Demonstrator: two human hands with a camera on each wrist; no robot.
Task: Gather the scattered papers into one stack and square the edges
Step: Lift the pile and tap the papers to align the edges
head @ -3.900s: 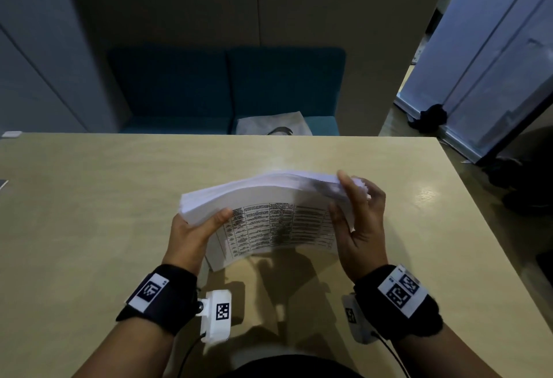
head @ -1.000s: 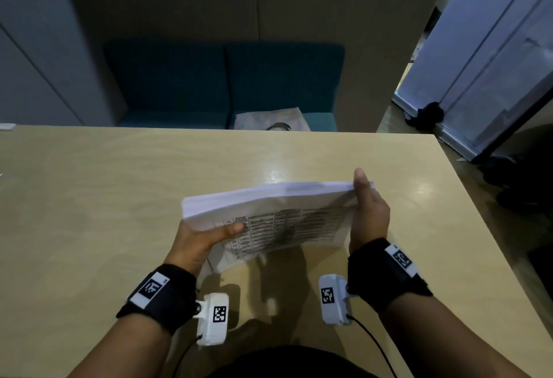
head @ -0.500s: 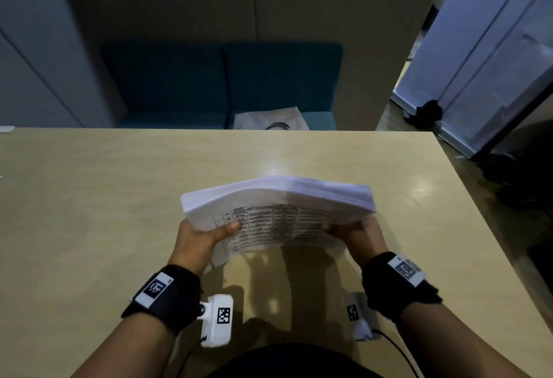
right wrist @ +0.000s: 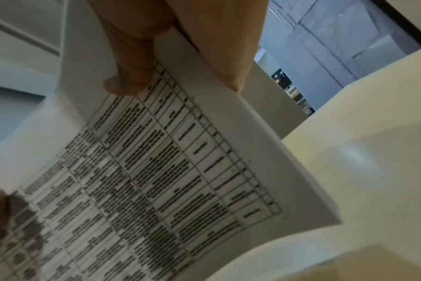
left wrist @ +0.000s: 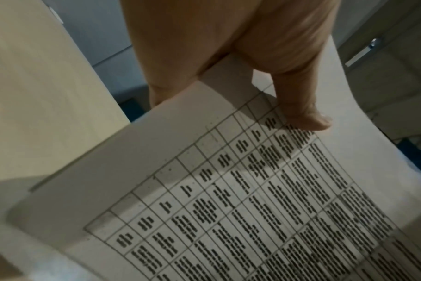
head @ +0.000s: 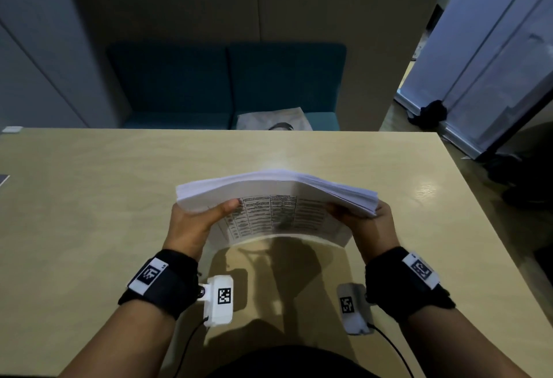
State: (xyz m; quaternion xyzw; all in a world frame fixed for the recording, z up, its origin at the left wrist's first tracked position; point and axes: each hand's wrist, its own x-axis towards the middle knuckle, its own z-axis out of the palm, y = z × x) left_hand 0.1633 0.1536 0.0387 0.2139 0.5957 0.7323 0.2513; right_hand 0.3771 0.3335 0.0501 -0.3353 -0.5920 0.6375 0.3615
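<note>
- Now the left hand and the right hand each pinch one end of the stack of papers, thumbs on the printed sheet.
- It stands bowed on the table.
- Best loosen both grips, then tap it down flat.

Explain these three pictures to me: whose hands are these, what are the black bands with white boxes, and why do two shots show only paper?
No robot here: a person works with bare hands. The wide picture comes from a camera on their head. The black wrist straps carry small white cameras; these took the two close-ups along the hands.

The left hand and right hand grip opposite ends of one thick stack of white paper sheets, thumbs on a page printed with a table. The stack is bowed, and its lower edge seems to meet the pale wooden table. Its right edge looks fanned, not yet square.
</note>
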